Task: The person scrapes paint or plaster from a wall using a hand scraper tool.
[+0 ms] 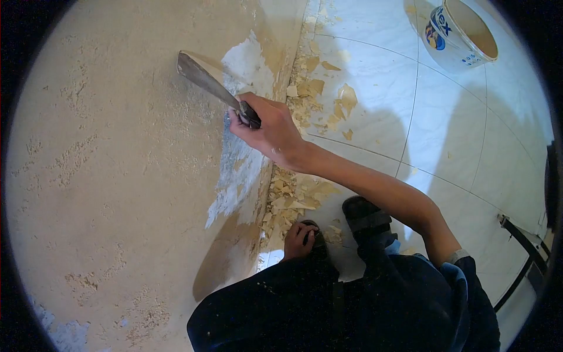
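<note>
In my right hand, a putty knife is gripped by its dark handle, with the fingers closed round it. Its grey blade points up and left, over the beige wall. Beside that hand a pale patch shows where the beige coating is off. Low down by a dark shoe is my left hand, its fingers curled and its forearm hidden by my dark-clothed leg. I cannot tell what it holds.
Flakes of beige coating lie along the foot of the wall, with larger chips on the white tiled floor. A white bucket stands at upper right. A dark curved frame is at the right edge.
</note>
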Motion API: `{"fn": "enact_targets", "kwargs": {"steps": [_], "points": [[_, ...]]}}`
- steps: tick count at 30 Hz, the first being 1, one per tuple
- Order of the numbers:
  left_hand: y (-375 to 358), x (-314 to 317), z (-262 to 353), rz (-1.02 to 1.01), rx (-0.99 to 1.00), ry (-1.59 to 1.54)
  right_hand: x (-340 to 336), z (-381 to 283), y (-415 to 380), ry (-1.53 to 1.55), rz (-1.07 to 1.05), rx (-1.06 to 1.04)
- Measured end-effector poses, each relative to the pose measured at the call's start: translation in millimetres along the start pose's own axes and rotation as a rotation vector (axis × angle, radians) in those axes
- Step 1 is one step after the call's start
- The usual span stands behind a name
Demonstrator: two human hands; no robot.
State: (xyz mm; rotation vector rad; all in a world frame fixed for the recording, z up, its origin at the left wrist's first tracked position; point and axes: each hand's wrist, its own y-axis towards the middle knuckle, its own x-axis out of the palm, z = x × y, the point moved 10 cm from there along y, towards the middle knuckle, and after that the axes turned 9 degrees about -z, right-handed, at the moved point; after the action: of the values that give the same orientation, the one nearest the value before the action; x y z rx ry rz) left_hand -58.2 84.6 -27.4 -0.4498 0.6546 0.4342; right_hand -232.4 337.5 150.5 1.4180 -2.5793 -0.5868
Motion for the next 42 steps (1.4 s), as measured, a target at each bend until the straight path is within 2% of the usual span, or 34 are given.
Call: {"fn": "enact_targets", "kwargs": {"steps": [2, 4, 5, 7, 8, 9, 13, 15, 16, 17, 19, 25, 29, 31, 32, 33, 35, 37, 39, 40, 42], "points": [[1, 0, 1, -0.027, -0.012, 0.006, 1, 3, 4, 0.029, -0.008, 0.004], [1, 1, 0, -0.011, 0.005, 0.003, -3, 17, 8, 0.103, 0.007, 0.144], [0, 1, 1, 0.006, 0.022, -0.002, -5, 18, 12, 0.106, 0.005, 0.144], [-1, 0, 1, 0.016, 0.019, -0.007, -33, 28, 15, 0.131, 0.192, 0.173], [-1, 0, 2, 0.021, 0.018, -0.013, -37, 46, 13, 0.098, 0.191, 0.300], [-1, 0, 1, 0.022, 0.020, -0.014, -40, 44, 7, 0.096, 0.192, 0.298], [-1, 3, -1, -0.010, -0.008, 0.004, -26, 25, -8, 0.035, 0.042, 0.214], [-1, 2, -1, -0.012, -0.034, 0.010, -23, -3, -9, -0.009, 0.090, -0.067], [-1, 1, 0, -0.008, -0.024, -0.004, -21, -7, -8, -0.034, 0.117, -0.130], [-1, 0, 1, -0.002, -0.014, -0.016, -20, -4, -7, -0.028, 0.118, -0.129], [-1, 1, -3, -0.007, -0.008, -0.015, -6, -7, -2, -0.071, -0.034, -0.181], [1, -1, 3, 0.014, -0.011, -0.026, -3, -7, 4, -0.106, -0.132, -0.219], [1, -1, 1, 0.019, 0.005, -0.021, -3, -10, 12, -0.134, -0.088, -0.277], [1, -2, 3, 0.019, -0.008, -0.008, -27, 19, 25, 0.073, 0.112, -0.020], [1, -2, 3, 0.020, -0.018, 0.004, -44, 20, 29, 0.030, 0.259, 0.012], [0, -3, 3, 0.023, -0.019, 0.003, -48, 21, 30, 0.031, 0.256, 0.010], [1, 1, -1, -0.017, -0.037, -0.045, -56, 52, 26, -0.032, 0.150, 0.307], [0, 3, -4, -0.010, -0.015, -0.026, -48, 40, 8, -0.018, 0.129, 0.283], [0, 5, -4, -0.008, 0.000, -0.005, -15, 43, -20, 0.474, 0.035, 0.545], [1, 3, -1, -0.002, 0.003, -0.002, -13, 35, -24, 0.474, 0.034, 0.548], [1, 0, 2, -0.002, -0.002, 0.004, 6, 29, -36, 0.785, 0.040, 0.671]]}}
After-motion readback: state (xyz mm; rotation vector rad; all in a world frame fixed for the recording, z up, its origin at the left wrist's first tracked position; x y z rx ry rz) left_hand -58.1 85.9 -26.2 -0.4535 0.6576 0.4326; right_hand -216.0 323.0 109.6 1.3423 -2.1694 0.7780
